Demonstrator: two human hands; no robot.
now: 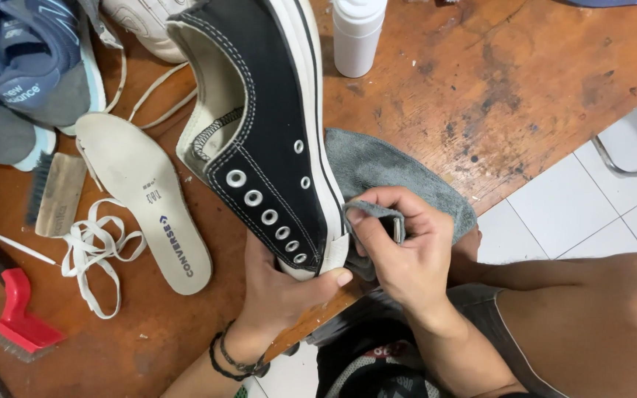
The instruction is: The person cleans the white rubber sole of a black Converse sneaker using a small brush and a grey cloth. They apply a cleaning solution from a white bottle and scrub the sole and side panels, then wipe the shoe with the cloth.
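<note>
A black canvas sneaker point(259, 125) with white stitching, metal eyelets and a white rubber sole lies tilted on its side, laces removed. My left hand point(282, 291) grips its toe end from below, thumb on the white toe cap. My right hand point(399, 250) pinches a fold of a grey cloth point(385, 166) and presses it against the white sole edge near the toe. The rest of the cloth lies on the wooden table point(481, 81) under the shoe.
A loose white insole point(141, 195) and white laces point(97, 250) lie to the left. Beside them are a wooden brush point(57, 193), a red-handled brush point(16, 309) and blue-grey sneakers point(23, 74). A white bottle point(357, 33) stands at the back. Tiled floor point(591, 199) lies right of the table edge.
</note>
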